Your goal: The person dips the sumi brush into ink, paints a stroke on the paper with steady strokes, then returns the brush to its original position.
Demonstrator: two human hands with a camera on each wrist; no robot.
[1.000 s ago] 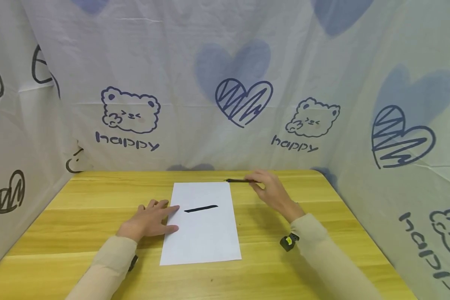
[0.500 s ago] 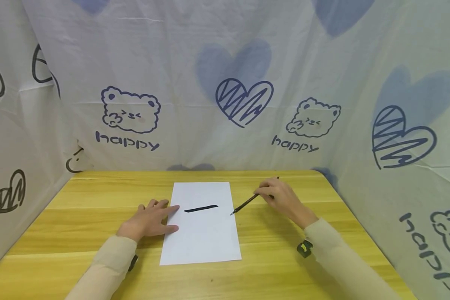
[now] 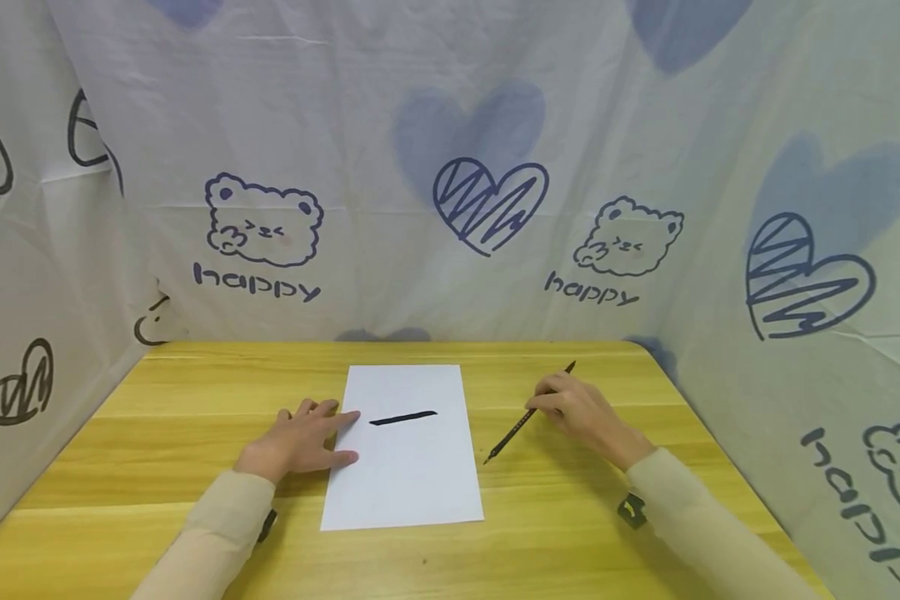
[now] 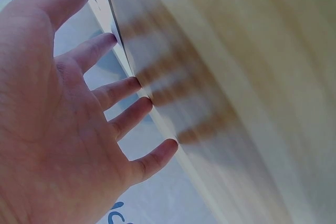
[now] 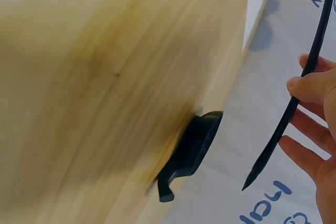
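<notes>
A white sheet of paper (image 3: 405,483) lies on the wooden table with one black slanted stroke (image 3: 402,418) across its upper part. My left hand (image 3: 300,442) is spread at its left edge, thumb and index finger resting on the sheet. The left wrist view shows that hand (image 4: 68,114) with its fingers apart and fingertips down at the surface. To the right of the paper, my right hand (image 3: 581,412) pinches a dark, slim writing brush (image 3: 513,435), tip slanting down towards the paper's right edge. In the right wrist view, fingers and thumb hold the brush (image 5: 286,116) mid-shaft.
A black dish-like object (image 5: 191,145) with a short foot stands on the table in the right wrist view; it does not show in the head view. A white curtain (image 3: 375,208) with hearts and bears surrounds the wooden table (image 3: 195,383).
My right hand has moved right and towards me, turning the brush from nearly level to slanting down, its tip now right of the paper. The left hand and paper stay put.
</notes>
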